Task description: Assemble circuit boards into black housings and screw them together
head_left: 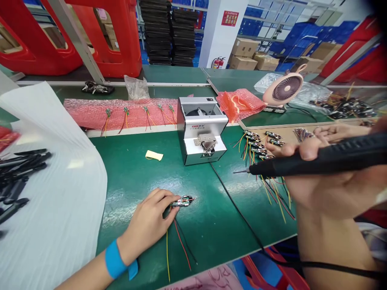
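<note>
My left hand, with a blue band round its wrist, pinches a small metal assembly against the green table. A copper-coloured spring shows in the assembly, and yellow, red and black wires trail from it towards the near edge. Raised at the right, my right hand is wrapped round a black electric screwdriver. Its thin bit points left, above the table and apart from the assembly.
A grey screw feeder stands mid-table, its black cable running to the front. Several wired assemblies lie right, near another person's hand. Circuit boards rest on pink bubble wrap. Black parts lie on white foam.
</note>
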`<state>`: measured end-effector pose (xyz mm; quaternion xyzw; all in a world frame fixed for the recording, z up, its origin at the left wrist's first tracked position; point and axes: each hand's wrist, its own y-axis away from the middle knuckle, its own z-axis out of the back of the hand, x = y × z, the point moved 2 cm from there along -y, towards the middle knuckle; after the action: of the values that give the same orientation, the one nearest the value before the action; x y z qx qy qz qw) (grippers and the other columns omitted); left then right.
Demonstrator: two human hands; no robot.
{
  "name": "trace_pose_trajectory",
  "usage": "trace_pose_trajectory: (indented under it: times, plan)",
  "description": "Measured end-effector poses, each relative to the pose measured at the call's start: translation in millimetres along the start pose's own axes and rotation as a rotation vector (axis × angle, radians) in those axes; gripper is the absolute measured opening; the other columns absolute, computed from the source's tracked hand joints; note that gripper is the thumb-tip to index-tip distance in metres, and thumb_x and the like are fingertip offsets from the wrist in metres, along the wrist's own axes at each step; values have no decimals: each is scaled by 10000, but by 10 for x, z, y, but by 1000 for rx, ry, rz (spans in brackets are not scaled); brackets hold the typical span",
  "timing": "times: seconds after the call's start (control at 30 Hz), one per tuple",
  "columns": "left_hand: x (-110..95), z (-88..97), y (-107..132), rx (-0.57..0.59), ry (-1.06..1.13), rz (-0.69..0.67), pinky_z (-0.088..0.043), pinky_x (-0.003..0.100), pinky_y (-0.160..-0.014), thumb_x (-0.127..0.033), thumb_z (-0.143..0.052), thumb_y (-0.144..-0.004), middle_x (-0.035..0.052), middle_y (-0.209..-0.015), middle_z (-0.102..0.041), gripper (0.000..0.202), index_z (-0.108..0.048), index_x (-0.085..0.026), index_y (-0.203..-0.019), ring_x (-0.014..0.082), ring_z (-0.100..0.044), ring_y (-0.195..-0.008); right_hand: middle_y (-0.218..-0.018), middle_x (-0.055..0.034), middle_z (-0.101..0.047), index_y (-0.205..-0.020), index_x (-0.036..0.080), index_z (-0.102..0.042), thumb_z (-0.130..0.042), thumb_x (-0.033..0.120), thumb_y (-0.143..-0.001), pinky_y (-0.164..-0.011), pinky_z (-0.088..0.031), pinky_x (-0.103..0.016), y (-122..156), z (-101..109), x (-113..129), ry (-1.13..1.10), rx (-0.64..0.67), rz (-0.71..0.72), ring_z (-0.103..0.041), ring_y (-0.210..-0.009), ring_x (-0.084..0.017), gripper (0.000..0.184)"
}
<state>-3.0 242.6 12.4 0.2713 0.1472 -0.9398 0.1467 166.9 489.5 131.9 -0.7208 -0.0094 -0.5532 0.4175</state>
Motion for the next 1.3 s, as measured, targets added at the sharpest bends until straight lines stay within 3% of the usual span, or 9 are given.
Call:
trace_pose_trajectory:
  times: [0.1,0.23,0.33,0.47,0.7,0.87,1.07,1.3]
  plan:
    - [21,-6,8,-41,0,-35,-516,336,-722,-247,-540,-885,32,-917,-606,179,-602,-234,-1053,201,-576,-853,-486,70,-452,-991,365,-556,-677,460,-745,-444,-408,-265,-201,-335,66,-345,26,-77,-425,-377,-116,290]
    - [85,-31,5,-113,-39,-89,-544,306,-701,-320,-536,-890,36,-950,-607,174,-603,-251,-1035,193,-605,-844,-439,112,-418,-829,243,-500,-679,173,-714,-384,-360,-208,-429,-727,16,-367,-96,27,-385,-327,-67,224]
    - [152,-57,-12,-146,-87,-97,-562,287,-693,-373,-536,-885,40,-982,-609,189,-608,-257,-1016,192,-623,-854,-450,116,-436,-797,225,-477,-631,136,-735,-365,-361,-200,-561,-954,-105,-372,-131,136,-421,-329,-65,189]
    - [173,-55,-26,-175,-99,-127,-573,274,-668,-393,-508,-895,38,-932,-627,203,-617,-250,-989,189,-637,-826,-452,112,-448,-812,228,-493,-613,162,-766,-357,-373,-216,-580,-1135,-277,-300,-71,141,-432,-330,-74,144]
    - [125,-38,-28,-193,-84,-124,-568,283,-677,-369,-502,-897,47,-924,-632,198,-638,-247,-972,193,-637,-817,-474,94,-457,-797,202,-513,-622,152,-731,-385,-370,-231,-480,-1216,-279,-186,-35,94,-443,-362,-79,137]
    - [116,-42,-10,-136,-93,-138,-558,278,-687,-332,-503,-903,59,-955,-628,241,-592,-251,-1113,198,-625,-851,-459,96,-467,-787,195,-519,-650,198,-730,-390,-384,-222,-602,-1219,-297,-140,3,-22,-451,-364,-77,143]
    - [77,-38,11,-113,-173,-196,-544,277,-642,-279,-443,-931,64,-962,-608,241,-589,-263,-1121,197,-615,-826,-435,107,-471,-816,200,-515,-638,167,-761,-373,-376,-195,-453,-1134,-285,-259,102,-114,-442,-344,-68,139]
    - [52,-41,4,-90,-136,-121,-533,314,-650,-265,-500,-908,54,-976,-605,240,-551,-241,-1142,213,-591,-847,-442,114,-437,-798,200,-478,-615,139,-753,-373,-378,-191,-202,-1090,20,-420,114,-180,-404,-330,-52,157]
